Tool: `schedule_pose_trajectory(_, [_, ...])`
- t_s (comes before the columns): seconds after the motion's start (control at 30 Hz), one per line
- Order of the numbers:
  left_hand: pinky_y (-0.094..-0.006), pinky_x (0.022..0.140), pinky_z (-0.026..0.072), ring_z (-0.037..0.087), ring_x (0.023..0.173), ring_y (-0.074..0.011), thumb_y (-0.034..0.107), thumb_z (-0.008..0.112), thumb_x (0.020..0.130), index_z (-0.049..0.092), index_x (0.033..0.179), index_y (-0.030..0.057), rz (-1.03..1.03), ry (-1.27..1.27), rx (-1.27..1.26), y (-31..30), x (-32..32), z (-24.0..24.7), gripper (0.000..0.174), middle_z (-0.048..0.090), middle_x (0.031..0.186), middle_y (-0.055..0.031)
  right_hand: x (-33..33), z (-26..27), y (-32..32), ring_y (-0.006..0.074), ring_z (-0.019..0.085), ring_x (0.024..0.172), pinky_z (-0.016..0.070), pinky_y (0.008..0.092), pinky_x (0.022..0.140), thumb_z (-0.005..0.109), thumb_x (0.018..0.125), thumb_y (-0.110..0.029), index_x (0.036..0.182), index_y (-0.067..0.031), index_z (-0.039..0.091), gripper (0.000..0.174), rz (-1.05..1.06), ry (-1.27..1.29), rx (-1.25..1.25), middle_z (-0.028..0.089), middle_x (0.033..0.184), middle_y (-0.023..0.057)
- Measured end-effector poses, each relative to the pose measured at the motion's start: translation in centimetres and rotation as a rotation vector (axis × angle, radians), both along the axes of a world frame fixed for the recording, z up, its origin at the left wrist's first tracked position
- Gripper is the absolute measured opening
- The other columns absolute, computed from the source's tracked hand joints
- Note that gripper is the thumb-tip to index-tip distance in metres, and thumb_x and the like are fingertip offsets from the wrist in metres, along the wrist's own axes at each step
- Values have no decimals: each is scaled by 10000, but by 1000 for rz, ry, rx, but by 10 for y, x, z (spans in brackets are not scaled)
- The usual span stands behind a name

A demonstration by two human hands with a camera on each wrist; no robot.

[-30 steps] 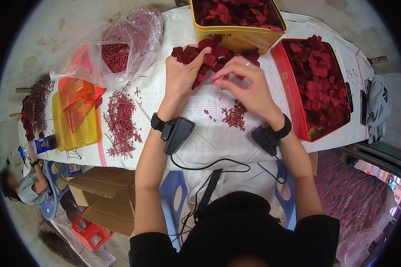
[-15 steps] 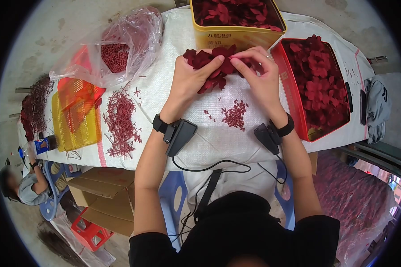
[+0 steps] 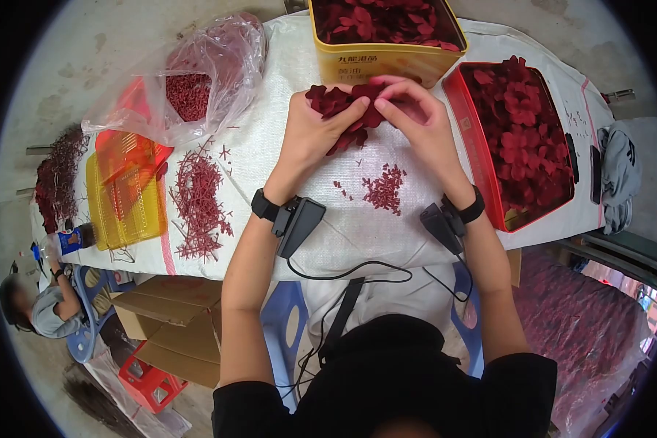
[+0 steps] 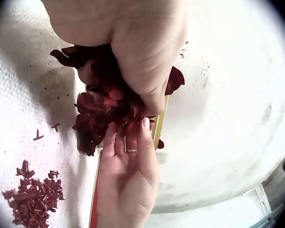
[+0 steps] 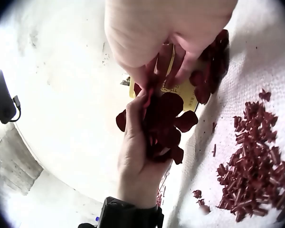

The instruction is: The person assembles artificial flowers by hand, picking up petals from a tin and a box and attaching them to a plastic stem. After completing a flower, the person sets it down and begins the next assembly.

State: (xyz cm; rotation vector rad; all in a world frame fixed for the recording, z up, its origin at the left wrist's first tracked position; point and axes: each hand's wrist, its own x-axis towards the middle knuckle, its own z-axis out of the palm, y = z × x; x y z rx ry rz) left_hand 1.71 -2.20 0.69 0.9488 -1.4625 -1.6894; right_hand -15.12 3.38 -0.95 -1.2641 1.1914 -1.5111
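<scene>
Dark red petal flowers (image 3: 328, 101) are gripped in a bunch by the left hand (image 3: 310, 135), its thumb laid across them. The right hand (image 3: 427, 131) meets them from the right, thumb and fingertips pinching a flower's edge. In the left wrist view the right hand (image 4: 128, 175) wears a ring, and its fingertips touch the flowers (image 4: 92, 114) by the left thumb. The right wrist view has the left hand (image 5: 135, 161) around the bunch (image 5: 166, 118). Below the hands lies a small pile of short red pieces (image 3: 385, 190) on the white cloth (image 3: 336, 241).
Behind the hands stands a yellow tin (image 3: 387, 64) of red flowers; a red tin (image 3: 482, 160) of them is at right. Left are a plastic bag (image 3: 230, 73), a heap of red stems (image 3: 197, 204) and a yellow basket (image 3: 128, 219). Another person (image 3: 51, 306) sits at far left.
The right hand has moved up from above the small pile to the flowers. The left hand has shifted slightly right with its bunch, and the two hands are now close together.
</scene>
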Motion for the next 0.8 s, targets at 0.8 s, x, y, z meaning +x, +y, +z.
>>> schedule_pose_trajectory(0.8, [-228, 462, 435, 568, 519, -88, 120, 691, 885, 677, 904, -40, -4, -17, -34, 3, -4, 3, 161, 637, 661, -45, -4, 0, 1, 85, 578, 833, 502, 241, 767, 697, 786, 72, 709, -73, 318, 414, -127, 10, 1, 631, 845, 81])
